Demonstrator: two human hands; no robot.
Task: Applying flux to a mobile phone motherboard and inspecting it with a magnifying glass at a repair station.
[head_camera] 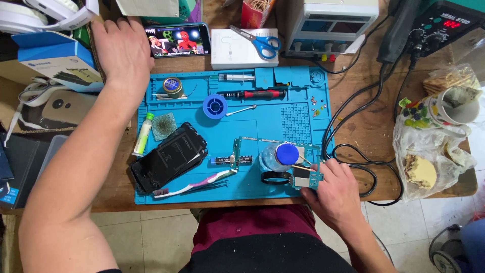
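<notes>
Circuit board (303, 178): small, green-blue, metal shields on top, lying flat at the front right edge of the blue mat, pinched by the fingers at its right end. Just left of it, touching or nearly so: clear plastic bottle (277, 156), blue cap on, seen from above, apparently upright.

headphones (45, 12) cut off at top edge, circuit board (303, 177) partly hidden by right hand (336, 189)

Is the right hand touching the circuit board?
Touching. Head view shows the right hand fingers gripping the edge of the circuit board on the blue mat.
</notes>
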